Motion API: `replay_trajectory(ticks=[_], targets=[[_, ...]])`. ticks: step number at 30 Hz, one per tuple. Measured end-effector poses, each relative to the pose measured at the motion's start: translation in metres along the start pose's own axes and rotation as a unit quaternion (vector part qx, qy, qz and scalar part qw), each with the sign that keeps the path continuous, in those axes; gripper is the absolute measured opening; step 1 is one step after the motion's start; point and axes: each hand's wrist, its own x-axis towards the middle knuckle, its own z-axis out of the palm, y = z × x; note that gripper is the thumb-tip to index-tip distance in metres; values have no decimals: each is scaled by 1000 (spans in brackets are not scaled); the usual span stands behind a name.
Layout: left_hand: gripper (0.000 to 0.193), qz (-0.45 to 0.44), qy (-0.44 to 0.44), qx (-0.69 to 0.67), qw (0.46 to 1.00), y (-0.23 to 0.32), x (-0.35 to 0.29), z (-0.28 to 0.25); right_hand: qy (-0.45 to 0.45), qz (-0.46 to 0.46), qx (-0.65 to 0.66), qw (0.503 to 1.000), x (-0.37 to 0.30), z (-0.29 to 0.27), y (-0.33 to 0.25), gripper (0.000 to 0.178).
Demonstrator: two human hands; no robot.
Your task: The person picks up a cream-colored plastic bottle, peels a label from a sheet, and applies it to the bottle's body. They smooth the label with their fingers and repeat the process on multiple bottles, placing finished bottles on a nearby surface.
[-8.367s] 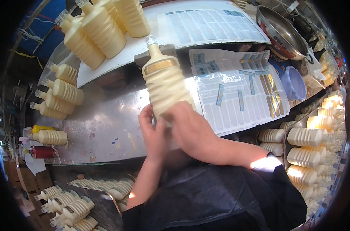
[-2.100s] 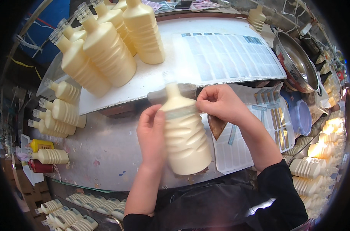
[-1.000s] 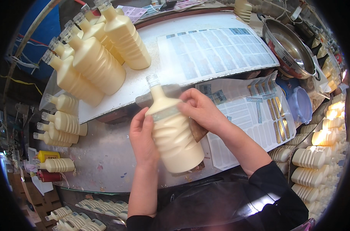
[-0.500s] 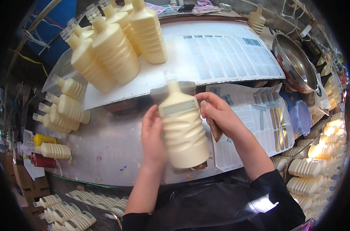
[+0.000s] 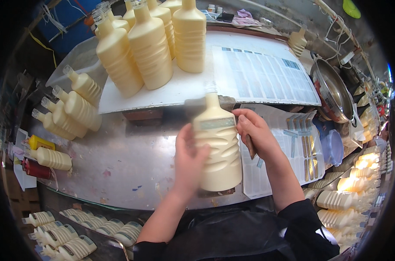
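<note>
A cream plastic bottle (image 5: pixel 218 158) with a ribbed body and clear threaded neck is in front of me, its neck pointing away. A grey-green label strip (image 5: pixel 217 123) lies across its upper front. My left hand (image 5: pixel 189 154), smeared by motion, grips the bottle's left side, thumb over the ribs. At the label's right end, my right hand (image 5: pixel 255 129) touches the bottle's edge with its fingertips. A flat, brown, pointed tool (image 5: pixel 251 147) sticks down out of that hand's palm; the rest is hidden. A dark block (image 5: pixel 227 102) shows behind the bottle's neck.
Several cream bottles (image 5: pixel 149 56) stand on the raised white board (image 5: pixel 132 102); others lie at the left. A label sheet (image 5: pixel 258 78) lies on the board, a second sheet (image 5: pixel 271 174) beside my right hand. A steel pan (image 5: pixel 332 89) and purple basin (image 5: pixel 333 148) are at the right.
The view has shifted, so the scene sits differently. My left hand's thumb now lies over the bottle's front rather than beside its edge. The right hand stays at the label's right end.
</note>
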Motion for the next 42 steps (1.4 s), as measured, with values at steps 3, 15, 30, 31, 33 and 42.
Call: replay_trajectory(ticks=[3,15,30,31,33,42], targets=[[83,32,1,19,999,-7,-5,3,0,26,11,1000,-3,-10,14,38],[79,29,-3,45,999,-12,-3,7,-56,10,2,998,-24,-2,5,35],[26,18,70,-73,995,1,34,10,-9,-15,-9,1000,9,3,11,27],[26,20,73,-74,994,0,33,11,-7,-13,-5,1000,9,2,12,32],[26,24,78,-77,994,1,33,12,-1,-8,3,1000,12,1,17,42],[25,19,86,-72,994,5,32,18,3,-8,-25,1000,10,3,12,28]])
